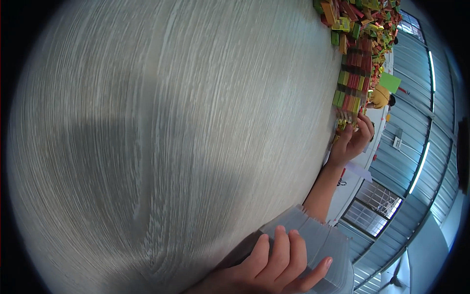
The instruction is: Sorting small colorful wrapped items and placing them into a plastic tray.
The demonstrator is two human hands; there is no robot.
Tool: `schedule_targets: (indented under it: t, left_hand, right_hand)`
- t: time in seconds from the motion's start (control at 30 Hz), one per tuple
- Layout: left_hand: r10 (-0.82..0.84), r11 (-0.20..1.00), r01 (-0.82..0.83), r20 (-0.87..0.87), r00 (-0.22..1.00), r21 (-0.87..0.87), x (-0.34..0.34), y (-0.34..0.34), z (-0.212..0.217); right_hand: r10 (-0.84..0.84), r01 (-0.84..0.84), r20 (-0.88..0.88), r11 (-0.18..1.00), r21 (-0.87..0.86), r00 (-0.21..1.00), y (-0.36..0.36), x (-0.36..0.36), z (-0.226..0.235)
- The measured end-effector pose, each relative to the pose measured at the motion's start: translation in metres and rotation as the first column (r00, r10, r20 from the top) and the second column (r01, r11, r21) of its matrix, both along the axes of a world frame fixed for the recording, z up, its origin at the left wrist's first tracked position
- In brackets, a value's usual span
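My right hand (353,138) is reached out to the end of a row of small rectangular packets (351,81) in red, yellow and green. Its thumb and fingers close around small yellowish packets (344,119) at that end, partly hidden by the hand. Nearer, my left hand (281,262) lies against a stack of clear plastic pieces (329,245), which look like thin trays or sleeves. The left fingers are bent and spread apart, with the thumb off to the right. The stack covers part of my right forearm.
A large heap of loose coloured packets (364,19) lies beyond the row. The pale wood-grained tabletop (196,122) fills most of the view, which appears turned sideways. Farther off are a person in yellow (380,98), a green sheet (390,83) and a barred window (373,208).
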State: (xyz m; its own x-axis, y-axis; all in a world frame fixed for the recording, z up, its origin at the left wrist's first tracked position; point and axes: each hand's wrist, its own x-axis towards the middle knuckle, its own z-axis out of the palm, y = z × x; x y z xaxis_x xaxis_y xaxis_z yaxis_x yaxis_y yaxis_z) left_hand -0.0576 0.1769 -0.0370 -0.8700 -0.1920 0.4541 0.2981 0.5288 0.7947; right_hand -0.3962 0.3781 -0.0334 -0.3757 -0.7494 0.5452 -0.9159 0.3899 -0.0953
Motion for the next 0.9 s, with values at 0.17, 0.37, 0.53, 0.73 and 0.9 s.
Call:
schedule_targets:
  t: [0.17, 0.37, 0.53, 0.73, 0.9]
  left_hand:
    - [0.018, 0.997, -0.02, -0.034, 0.999, -0.071, 0.001, -0.011, -0.003]
    - [0.037, 0.998, -0.038, -0.023, 0.999, -0.057, 0.001, -0.016, -0.007]
    - [-0.009, 0.99, -0.004, -0.09, 0.996, -0.141, -0.005, -0.015, -0.009]
    - [0.028, 0.975, -0.045, -0.082, 0.996, -0.215, -0.001, -0.019, -0.007]
    - [0.044, 0.972, -0.068, -0.11, 0.993, -0.224, -0.003, -0.016, -0.009]
  right_hand:
    - [-0.029, 0.039, -0.084, 0.992, 0.122, 0.996, 0.0, 0.002, 0.008]
    - [0.006, 0.001, -0.103, 0.998, 0.067, 0.995, -0.004, 0.007, 0.006]
    - [-0.06, 0.063, -0.113, 0.998, 0.021, 0.992, -0.012, -0.005, 0.028]
    - [-0.334, 0.354, 0.243, 0.934, -0.043, 0.911, -0.016, -0.048, 0.049]
    - [-0.5, 0.486, 0.424, 0.861, 0.15, 0.755, -0.024, -0.055, 0.052]
